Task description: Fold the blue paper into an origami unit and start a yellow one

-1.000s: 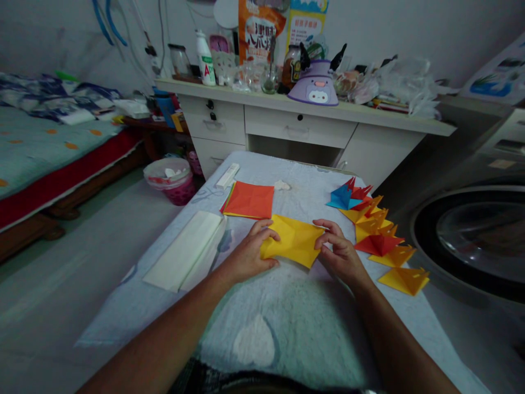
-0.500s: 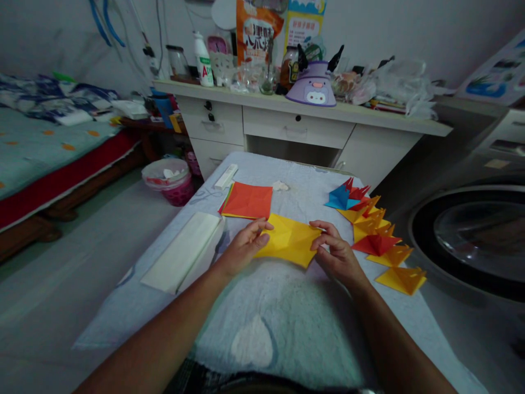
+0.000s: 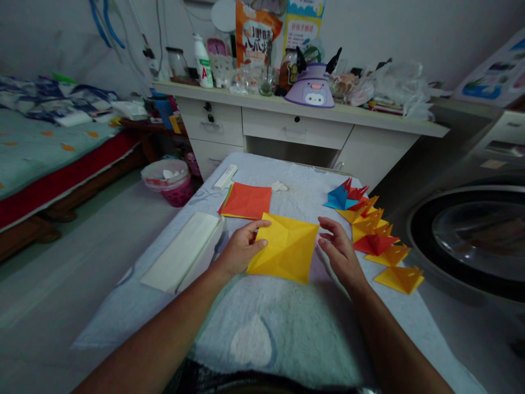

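A yellow square of origami paper [image 3: 285, 249], marked with crossing creases, is spread out in front of me. My left hand [image 3: 245, 246] pinches its left edge, thumb on top. Just off the right edge is my right hand [image 3: 337, 250], its fingers apart and nothing held in them. Behind the yellow sheet lies a stack of coloured paper [image 3: 248, 200] with an orange-red sheet uppermost. Along the right side of the table stand several folded paper pieces in yellow, orange and red, among them a blue one [image 3: 341, 197] and a yellow one [image 3: 400, 279] nearest me.
A long white packet [image 3: 182, 251] lies left of my left hand. Farther back on the cloth-covered table [image 3: 254, 306] are a small white box [image 3: 225, 177] and a crumpled tissue [image 3: 280, 186]. A cluttered white desk [image 3: 297, 128] stands behind; a washing machine [image 3: 471, 164] is at right.
The yellow paper has gone from bowed between both hands to spread flatter and lower. My right hand has let go of its right edge; my left hand still holds on.
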### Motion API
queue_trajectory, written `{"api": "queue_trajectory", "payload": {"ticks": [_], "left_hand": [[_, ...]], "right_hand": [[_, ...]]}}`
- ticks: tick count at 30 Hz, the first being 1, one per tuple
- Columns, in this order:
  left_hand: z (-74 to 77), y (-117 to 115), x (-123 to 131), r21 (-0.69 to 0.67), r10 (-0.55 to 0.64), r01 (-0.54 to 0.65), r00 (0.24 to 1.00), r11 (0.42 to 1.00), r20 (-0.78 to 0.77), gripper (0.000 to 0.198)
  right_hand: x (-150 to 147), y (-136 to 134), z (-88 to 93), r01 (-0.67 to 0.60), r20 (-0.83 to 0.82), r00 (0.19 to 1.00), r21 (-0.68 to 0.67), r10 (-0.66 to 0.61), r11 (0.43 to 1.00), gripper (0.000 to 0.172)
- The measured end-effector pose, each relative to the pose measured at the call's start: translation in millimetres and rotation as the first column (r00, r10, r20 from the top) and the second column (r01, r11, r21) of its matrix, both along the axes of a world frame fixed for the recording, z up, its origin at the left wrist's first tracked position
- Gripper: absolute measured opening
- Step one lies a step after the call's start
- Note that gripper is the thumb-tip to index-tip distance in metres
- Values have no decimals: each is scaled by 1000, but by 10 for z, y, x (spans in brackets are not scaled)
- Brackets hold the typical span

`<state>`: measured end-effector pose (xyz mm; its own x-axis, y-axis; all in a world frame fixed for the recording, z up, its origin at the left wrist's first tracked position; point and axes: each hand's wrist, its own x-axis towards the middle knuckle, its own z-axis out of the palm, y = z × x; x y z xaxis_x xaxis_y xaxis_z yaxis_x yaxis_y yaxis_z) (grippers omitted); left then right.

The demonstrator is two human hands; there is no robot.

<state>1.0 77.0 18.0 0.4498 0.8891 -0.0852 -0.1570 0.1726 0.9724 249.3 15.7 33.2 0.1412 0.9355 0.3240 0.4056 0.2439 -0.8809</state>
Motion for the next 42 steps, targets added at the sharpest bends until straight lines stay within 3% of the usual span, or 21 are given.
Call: {"api": "queue_trajectory", "payload": {"ticks": [2,5,11,21,30,34,38,42], "left_hand": [[17,1,3,9,26,-26,1000,1000,6,60],[29,3,5,39,52,-52,999,998,-16,60],[4,4,3,86,85,-77,993,993,-88,59],[33,-31,13,112,96,-84,990,990,-106,52],[15,-23,19,122,82,-69,991,990,-110,50],[-35,4,6,203,95,-57,978,978,-183,46],[-60,32,-18,416,239,-83,910,905,-339,42],[-38,50,-23,561,331,-40,841,827,-428,38]], "right_hand": [[0,7,-13,34,-104,994,-55,-39,998,43],[-16,3,-24,-37,-198,980,-128,11,991,45],[-95,-37,-1,-167,-190,972,-165,135,972,51],[-113,-17,-59,-222,-260,951,-205,165,953,52],[-67,20,-149,-148,-96,986,-149,135,978,22],[-18,15,-184,-149,39,987,-173,158,974,21],[3,12,-168,-194,159,961,-190,225,962,32],[-4,20,-78,-201,506,835,-84,216,976,37]]}}
